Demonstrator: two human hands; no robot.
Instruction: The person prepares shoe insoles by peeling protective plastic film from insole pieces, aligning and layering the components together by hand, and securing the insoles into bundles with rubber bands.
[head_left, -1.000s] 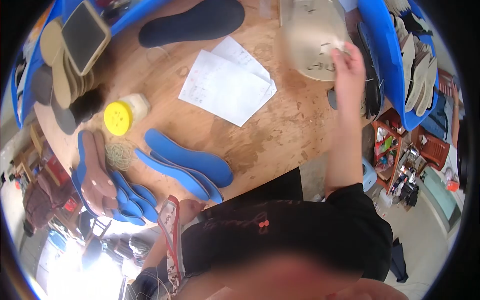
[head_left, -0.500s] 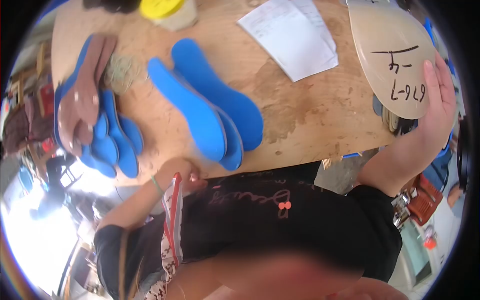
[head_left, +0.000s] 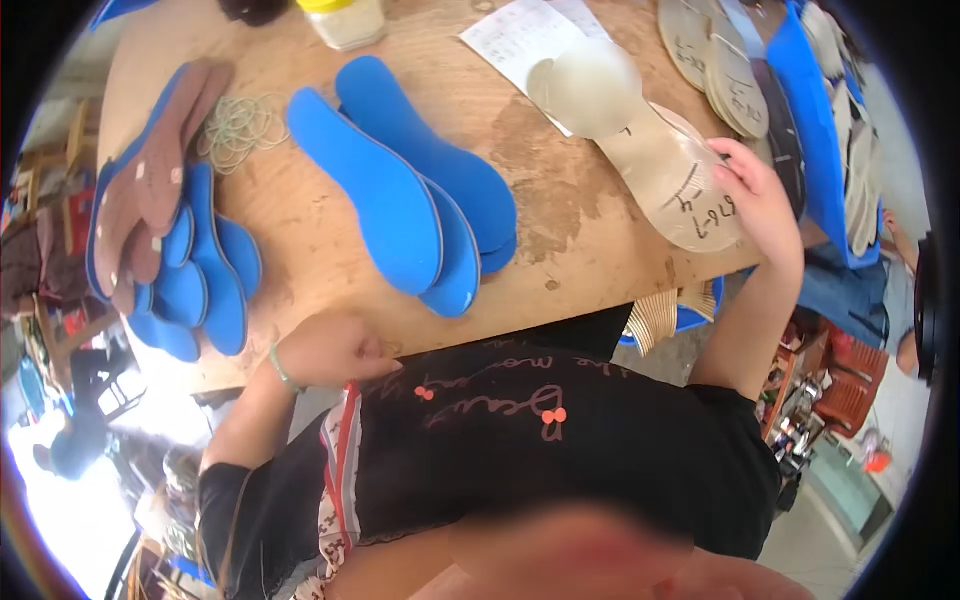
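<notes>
Template, far end blurred; right hand half-open at edge, left hand curled, both grips unclear.

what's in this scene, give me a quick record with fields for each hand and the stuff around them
right hand: gripping the edge of a pale sole with black writing
left hand: curled by the table edge, nothing seen in it
middle: blue soles, overlapping
left side: brown soles, rubber bands
back: papers, jar
right side: blue bin
</notes>
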